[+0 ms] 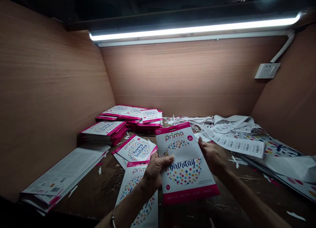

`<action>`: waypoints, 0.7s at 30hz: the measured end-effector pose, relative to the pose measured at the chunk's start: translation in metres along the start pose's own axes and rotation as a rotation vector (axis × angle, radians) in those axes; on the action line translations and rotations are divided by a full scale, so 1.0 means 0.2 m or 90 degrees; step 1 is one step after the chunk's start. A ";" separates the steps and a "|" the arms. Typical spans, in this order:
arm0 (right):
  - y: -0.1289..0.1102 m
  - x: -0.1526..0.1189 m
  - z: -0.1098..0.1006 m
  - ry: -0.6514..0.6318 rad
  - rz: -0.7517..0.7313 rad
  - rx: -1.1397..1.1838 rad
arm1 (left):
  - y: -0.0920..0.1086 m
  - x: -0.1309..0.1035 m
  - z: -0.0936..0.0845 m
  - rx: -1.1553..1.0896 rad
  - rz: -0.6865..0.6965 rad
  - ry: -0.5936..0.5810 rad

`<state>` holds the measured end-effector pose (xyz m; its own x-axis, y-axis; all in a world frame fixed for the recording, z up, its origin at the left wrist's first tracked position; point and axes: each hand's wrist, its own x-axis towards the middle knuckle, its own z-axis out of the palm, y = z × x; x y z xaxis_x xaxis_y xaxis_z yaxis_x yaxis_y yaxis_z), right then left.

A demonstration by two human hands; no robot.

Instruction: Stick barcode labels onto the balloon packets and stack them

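my bangle (113,218) sits nearest; my left hand (155,171) clamps the raised prima packet (184,173) by its left side, my right hand (211,155) at its right edge, grip i can't tell. a slack pinch could drop it onto the loose packets (135,150).

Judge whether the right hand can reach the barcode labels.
Likely yes: from the edge of the packet, the right hand has a seemingly clear way to the nearby barcode labels.

Fingers of the left hand (154,170) are hidden behind the held packet (185,170); the right hand (211,153) is blurred. The left forearm (130,201) covers part of another packet (148,210), cut off below. Print on the labels (247,145) is too small to read.
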<state>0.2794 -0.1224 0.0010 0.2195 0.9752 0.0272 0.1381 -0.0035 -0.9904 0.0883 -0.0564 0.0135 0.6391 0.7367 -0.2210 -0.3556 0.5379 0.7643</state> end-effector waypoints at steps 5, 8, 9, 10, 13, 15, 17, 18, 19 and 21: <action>-0.01 -0.11 -0.04 -0.102 0.095 0.181 | 0.00 0.01 -0.02 0.116 0.006 -0.015; 0.05 -0.15 0.02 -0.014 0.162 0.217 | -0.04 0.04 0.00 0.164 -0.002 -0.049; 0.07 -0.15 0.04 0.019 0.168 0.232 | -0.05 0.05 0.02 0.171 -0.011 -0.074; 0.10 -0.15 0.06 0.050 0.168 0.251 | -0.04 0.06 0.03 0.177 -0.018 -0.100; 0.14 -0.14 0.06 0.143 0.150 0.316 | 0.02 0.05 0.06 0.231 0.053 -0.106; 0.12 -0.14 0.01 0.203 0.150 0.359 | 0.06 0.00 0.07 0.271 0.204 -0.003; 0.07 -0.15 -0.06 0.233 0.154 0.401 | 0.03 -0.06 0.05 0.249 0.301 0.096; 0.05 -0.17 -0.09 0.236 0.157 0.418 | -0.01 -0.10 0.04 0.211 0.275 0.104; 0.02 -0.19 -0.11 0.232 0.162 0.431 | -0.07 -0.12 0.04 0.170 0.178 0.063; -0.01 -0.23 -0.13 0.209 0.185 0.442 | -0.21 -0.14 0.04 0.048 -0.032 -0.055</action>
<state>0.2933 -0.1724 0.0053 0.4406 0.8420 -0.3111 -0.5730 -0.0030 -0.8195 0.0905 -0.1034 -0.0072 0.7122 0.6701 -0.2093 -0.2721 0.5383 0.7976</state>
